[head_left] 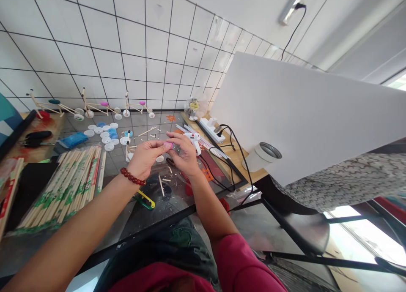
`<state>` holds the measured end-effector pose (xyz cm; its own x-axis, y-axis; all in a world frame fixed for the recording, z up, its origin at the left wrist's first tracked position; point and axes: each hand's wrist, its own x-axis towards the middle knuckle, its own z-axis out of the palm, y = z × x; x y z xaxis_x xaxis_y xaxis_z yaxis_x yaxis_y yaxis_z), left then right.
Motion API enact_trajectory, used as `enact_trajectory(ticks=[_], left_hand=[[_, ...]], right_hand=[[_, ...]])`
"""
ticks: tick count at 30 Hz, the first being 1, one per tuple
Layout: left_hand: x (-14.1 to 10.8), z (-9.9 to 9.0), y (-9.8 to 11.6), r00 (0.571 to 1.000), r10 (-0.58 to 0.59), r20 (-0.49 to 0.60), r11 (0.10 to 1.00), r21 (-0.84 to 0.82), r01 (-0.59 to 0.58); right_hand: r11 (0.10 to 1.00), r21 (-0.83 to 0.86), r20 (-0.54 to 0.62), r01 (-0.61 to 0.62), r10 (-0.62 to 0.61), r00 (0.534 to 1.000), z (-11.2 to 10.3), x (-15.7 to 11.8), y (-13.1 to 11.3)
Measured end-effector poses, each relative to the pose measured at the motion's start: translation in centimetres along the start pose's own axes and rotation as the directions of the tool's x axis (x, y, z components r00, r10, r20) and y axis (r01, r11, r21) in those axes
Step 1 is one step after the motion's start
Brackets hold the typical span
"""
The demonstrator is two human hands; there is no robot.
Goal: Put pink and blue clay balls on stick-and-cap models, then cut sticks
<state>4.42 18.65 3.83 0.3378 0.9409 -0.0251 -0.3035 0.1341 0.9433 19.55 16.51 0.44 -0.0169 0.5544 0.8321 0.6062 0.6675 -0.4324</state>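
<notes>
A small pink piece (168,145) is pinched between the fingertips of both my hands, over the middle of the table. My left hand (147,156), with a red bead bracelet (132,176) at the wrist, grips it from the left. From the right, the thumb and fingers of my right hand (184,153) close on it. Just below and behind my left hand stands a small stick frame (127,146) with white wheels, partly hidden. A white glue gun (194,140) lies right beside my right hand.
Stick tricycles (95,106) stand along the tiled wall. White and blue bottle caps (106,135) lie left of centre, near bagged chopsticks (68,186). A yellow-handled cutter (146,200) is at the front. Right are glue sticks (218,150), a power strip (213,129) and a white cup (261,156).
</notes>
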Motion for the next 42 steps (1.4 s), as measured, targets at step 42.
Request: enact_trajectory(ticks=[42], left_hand=[[-5.2,-4.3,-3.0,0.999,0.019,-0.041,0.961,0.275,-0.007]], right_hand=[[0.974,-0.006,0.775,-0.228,0.148,0.614,-7.1,-8.1,-4.8]])
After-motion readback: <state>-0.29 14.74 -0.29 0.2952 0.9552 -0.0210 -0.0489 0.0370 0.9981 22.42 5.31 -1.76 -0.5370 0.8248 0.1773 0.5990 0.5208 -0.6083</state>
